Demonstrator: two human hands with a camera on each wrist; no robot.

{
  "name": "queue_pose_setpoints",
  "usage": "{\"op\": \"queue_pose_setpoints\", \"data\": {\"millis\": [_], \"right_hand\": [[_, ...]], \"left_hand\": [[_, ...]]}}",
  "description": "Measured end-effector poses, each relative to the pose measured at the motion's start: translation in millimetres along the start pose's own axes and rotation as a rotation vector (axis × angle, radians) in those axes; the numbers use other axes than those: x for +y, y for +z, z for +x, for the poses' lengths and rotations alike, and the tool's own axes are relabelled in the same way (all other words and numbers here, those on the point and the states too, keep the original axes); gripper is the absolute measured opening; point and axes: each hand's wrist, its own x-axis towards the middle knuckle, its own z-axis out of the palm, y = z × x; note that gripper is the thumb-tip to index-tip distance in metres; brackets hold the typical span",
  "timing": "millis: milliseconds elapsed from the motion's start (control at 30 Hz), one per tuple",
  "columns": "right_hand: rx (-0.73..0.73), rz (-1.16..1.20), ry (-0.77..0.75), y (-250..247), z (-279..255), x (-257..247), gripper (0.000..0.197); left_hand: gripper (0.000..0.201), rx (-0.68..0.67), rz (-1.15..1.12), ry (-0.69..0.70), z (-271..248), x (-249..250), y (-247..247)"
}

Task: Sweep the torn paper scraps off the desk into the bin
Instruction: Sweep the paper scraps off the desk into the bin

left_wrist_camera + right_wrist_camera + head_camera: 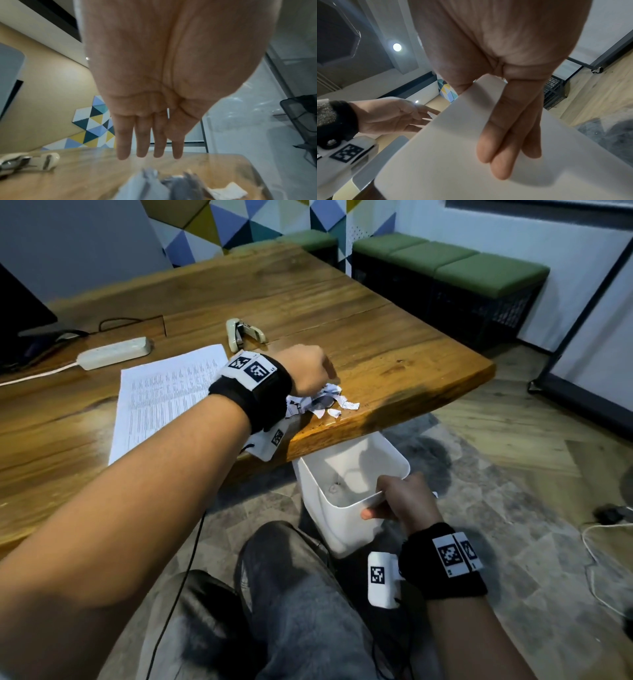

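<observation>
A small heap of torn paper scraps (323, 402) lies near the front right edge of the wooden desk (394, 350). My left hand (310, 371) stands on edge just behind the heap, fingers straight and pointing down at the desk. In the left wrist view the fingers (142, 142) are flat and together above the blurred scraps (171, 185). Below the desk edge a white plastic bin (346, 498) is held tilted. My right hand (399, 501) grips its near rim, thumb outside, fingers (506, 146) inside against the bin wall (453, 148).
A printed sheet (164, 398) lies left of my left wrist, with a stapler (239, 333) behind it and a power strip (114, 352) further left. My knees (284, 594) are below, beside the bin. Green benches (445, 265) stand beyond the desk.
</observation>
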Motion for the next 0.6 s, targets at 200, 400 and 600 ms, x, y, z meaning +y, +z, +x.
{"op": "queue_pose_setpoints", "data": {"millis": [200, 400, 600], "right_hand": [[-0.004, 0.004, -0.005, 2, 2, 2, 0.06], [-0.02, 0.034, -0.02, 1, 4, 5, 0.069], [-0.03, 0.038, -0.019, 0, 2, 4, 0.068]], "left_hand": [[0.038, -0.088, -0.028, 0.089, -2, 12, 20], [0.042, -0.118, -0.025, 0.174, -16, 18, 18], [0.044, -0.061, -0.03, 0.21, -24, 24, 14]]}}
